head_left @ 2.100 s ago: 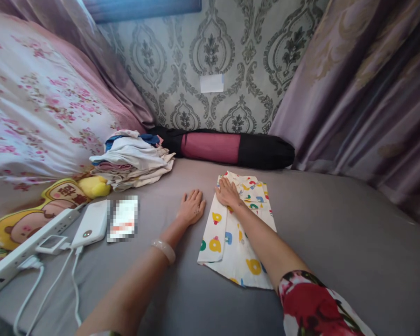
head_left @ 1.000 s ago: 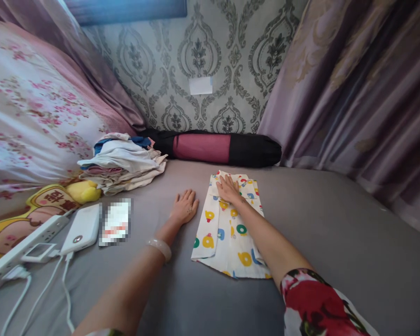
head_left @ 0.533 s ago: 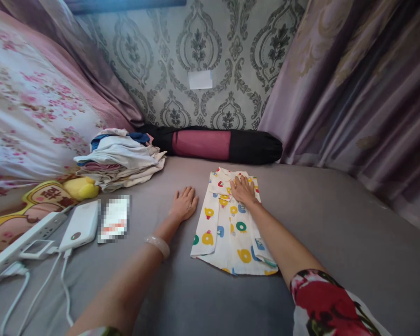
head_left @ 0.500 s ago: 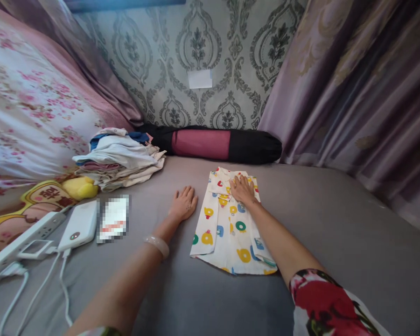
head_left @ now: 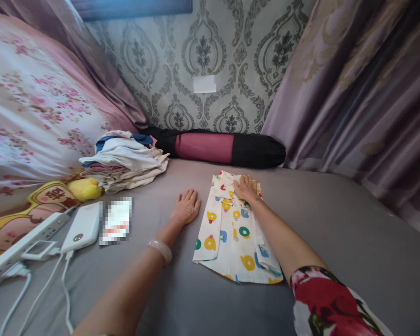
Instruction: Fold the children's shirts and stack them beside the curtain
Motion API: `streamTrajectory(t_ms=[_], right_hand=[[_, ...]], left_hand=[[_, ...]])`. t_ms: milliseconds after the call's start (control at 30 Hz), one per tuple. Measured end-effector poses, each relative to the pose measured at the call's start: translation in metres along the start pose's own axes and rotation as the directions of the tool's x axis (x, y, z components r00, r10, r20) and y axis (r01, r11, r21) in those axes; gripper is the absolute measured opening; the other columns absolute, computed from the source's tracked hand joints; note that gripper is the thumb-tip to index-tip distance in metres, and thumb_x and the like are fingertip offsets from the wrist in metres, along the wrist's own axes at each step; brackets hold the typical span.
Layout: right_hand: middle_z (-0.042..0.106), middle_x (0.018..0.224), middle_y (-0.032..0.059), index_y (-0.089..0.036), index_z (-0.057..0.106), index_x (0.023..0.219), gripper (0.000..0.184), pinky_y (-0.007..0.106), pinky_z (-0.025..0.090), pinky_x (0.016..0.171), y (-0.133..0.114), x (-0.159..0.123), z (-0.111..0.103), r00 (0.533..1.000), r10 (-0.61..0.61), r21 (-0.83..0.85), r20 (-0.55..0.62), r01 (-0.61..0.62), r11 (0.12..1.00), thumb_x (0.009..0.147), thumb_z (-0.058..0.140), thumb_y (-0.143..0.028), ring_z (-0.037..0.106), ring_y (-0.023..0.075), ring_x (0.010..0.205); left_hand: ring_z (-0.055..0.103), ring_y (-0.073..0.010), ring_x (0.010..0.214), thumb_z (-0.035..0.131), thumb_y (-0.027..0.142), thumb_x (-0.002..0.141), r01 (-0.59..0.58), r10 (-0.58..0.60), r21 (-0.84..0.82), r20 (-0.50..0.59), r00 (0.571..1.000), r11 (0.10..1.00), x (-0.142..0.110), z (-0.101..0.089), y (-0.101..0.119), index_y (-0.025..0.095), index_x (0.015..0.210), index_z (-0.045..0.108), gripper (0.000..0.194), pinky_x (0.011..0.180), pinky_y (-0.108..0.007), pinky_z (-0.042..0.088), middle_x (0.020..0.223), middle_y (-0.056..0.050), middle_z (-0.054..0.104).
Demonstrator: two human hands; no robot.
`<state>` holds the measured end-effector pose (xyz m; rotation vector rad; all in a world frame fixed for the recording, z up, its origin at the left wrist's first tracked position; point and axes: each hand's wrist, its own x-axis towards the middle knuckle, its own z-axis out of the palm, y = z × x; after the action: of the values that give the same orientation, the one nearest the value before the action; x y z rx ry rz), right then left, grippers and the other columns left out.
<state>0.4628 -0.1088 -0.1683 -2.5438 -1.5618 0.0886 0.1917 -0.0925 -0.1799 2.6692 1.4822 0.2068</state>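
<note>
A white shirt (head_left: pixel 227 242) with colourful letter-like prints lies on the grey bed sheet (head_left: pixel 322 219), its sides folded inward. My right hand (head_left: pixel 245 189) rests flat on the upper part of the shirt near the collar, fingers outstretched. It covers some of the cloth there. To the left of the shirt, my left hand (head_left: pixel 187 206) lies palm down on the sheet with fingers apart, not touching the shirt. A pale bangle (head_left: pixel 161 251) circles my left wrist.
A pile of folded clothes (head_left: pixel 126 161) sits at the back left. Along the wall lies a black and maroon roll-shaped bag (head_left: pixel 205 148). At left are a plush toy (head_left: pixel 42 205), a power strip (head_left: pixel 28 242), a white power bank (head_left: pixel 83 227) with cables, and a blurred-out item (head_left: pixel 116 220).
The whole view has shifted slightly, so everything appears a little lower and further right. Both hands keep their places relative to the shirt and sheet.
</note>
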Motion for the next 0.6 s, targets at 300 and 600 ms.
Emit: streamTrajectory(t_ms=[300,600], right_hand=[[0.02,0.154,0.0174,0.0,0.024,0.146,0.072,0.045,0.01,0.114,0.002,0.01,0.005,0.999,0.027,-0.015,0.031,-0.027,1.0,0.095,0.014,-0.049,0.013,0.0271,0.142],[0.021,0.155,0.0136,-0.006,0.028,0.146,0.067,0.046,0.002,0.114,-0.032,0.007,-0.004,0.984,-0.176,0.005,-0.006,0.176,0.984,0.096,0.012,-0.047,0.012,0.0239,0.143]], left_hand=[[0.025,-0.0226,0.142,0.02,0.042,0.096,-0.004,0.003,-0.004,-0.004,1.0,1.0,0.0,-0.001,0.0,0.017,0.142,0.035,0.054,0.115,-0.048,0.018,0.152,-0.01,0.032],[0.025,-0.0233,0.141,0.021,0.041,0.096,-0.012,0.012,-0.015,-0.009,1.0,1.0,-0.001,-0.001,0.001,0.017,0.141,0.036,0.053,0.115,-0.048,0.018,0.152,-0.01,0.032]])
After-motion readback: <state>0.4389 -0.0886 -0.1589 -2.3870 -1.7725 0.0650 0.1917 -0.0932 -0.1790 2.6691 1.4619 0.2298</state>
